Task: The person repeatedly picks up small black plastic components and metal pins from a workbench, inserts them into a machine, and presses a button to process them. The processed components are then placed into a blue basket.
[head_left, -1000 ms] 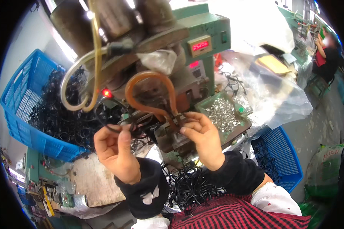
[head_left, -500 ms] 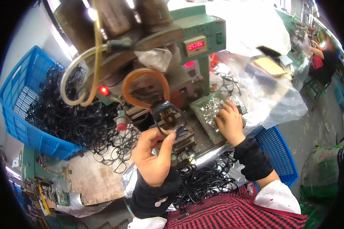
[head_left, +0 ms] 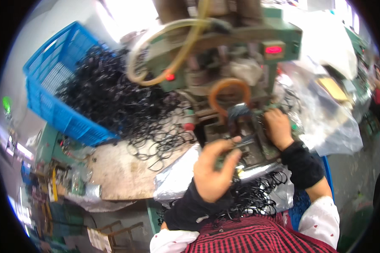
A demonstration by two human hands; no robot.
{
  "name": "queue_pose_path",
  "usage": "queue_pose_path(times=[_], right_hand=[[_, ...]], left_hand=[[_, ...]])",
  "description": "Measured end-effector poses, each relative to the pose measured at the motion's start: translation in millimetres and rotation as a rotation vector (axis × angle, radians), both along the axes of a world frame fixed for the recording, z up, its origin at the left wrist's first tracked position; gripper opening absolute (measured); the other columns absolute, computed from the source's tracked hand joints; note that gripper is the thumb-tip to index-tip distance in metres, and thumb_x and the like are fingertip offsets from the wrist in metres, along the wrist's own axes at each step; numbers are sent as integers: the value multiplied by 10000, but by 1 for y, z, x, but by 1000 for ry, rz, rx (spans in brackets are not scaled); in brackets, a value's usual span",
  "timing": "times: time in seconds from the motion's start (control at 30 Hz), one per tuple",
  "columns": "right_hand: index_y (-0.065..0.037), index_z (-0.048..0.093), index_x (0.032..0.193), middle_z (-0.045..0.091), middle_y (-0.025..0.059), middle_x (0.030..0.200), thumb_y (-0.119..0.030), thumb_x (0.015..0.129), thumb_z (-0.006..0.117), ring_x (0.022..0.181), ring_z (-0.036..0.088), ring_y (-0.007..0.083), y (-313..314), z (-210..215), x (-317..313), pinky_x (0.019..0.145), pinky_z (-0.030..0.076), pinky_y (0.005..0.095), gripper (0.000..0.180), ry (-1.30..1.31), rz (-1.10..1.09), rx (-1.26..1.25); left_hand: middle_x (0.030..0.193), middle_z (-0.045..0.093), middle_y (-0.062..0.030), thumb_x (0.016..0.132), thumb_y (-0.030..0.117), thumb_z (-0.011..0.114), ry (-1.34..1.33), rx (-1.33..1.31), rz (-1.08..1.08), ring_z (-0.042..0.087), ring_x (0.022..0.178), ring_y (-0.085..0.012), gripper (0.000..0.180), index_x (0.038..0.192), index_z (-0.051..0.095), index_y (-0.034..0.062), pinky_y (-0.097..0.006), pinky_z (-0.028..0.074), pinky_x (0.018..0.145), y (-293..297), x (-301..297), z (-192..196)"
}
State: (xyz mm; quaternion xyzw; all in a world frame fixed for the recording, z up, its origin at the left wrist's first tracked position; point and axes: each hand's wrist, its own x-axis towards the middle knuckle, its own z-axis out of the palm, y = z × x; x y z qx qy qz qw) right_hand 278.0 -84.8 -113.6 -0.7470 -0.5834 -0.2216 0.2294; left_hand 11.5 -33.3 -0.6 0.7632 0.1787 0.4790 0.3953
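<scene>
A black looped strap (head_left: 239, 111) hangs over the work area of a green press (head_left: 283, 36), below an orange tube ring (head_left: 230, 84). My left hand (head_left: 213, 170) is at the loop's lower end, its thumb and forefinger pinched at it; motion blurs the fingertips. To the right, my right hand (head_left: 278, 127) rests with curled fingers beside the press bed, over the place of the tray of small metal bits, which it mostly covers. Whatever those fingers hold is hidden. Black sleeves cover both wrists.
Tangled black loops (head_left: 114, 88) fill a blue crate (head_left: 65, 111) at the left and spill onto the wooden tabletop (head_left: 114, 168). More black loops (head_left: 257, 194) lie by my lap. Clear plastic sheeting (head_left: 329, 122) and a yellow pad (head_left: 332, 88) lie at the right.
The whole view has shifted, so press and hands appear farther right. My right hand's fingers, spread over the metal bits before, are now curled. My left hand stays by the loop.
</scene>
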Motion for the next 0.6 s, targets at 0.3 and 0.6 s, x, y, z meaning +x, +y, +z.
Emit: queue_pose_path(times=[0.3,0.6], right_hand=[[-6,671,1067,657,-7,912,-144,955,626,766,572,82,-55,-31,-10,731,452,221,184,1337,-135,739],[27,648,1030,685,51,937,-3,897,641,876,631,112,-29,-1,-49,799,485,241,137,1030,-99,500]], left_hand=[[902,675,-80,841,-8,672,127,128,693,639,874,-232,115,953,669,20,-322,482,842,94,-109,-36],[851,680,-84,822,166,689,735,191,586,656,800,-302,145,957,694,115,-402,515,700,176,-60,-125]])
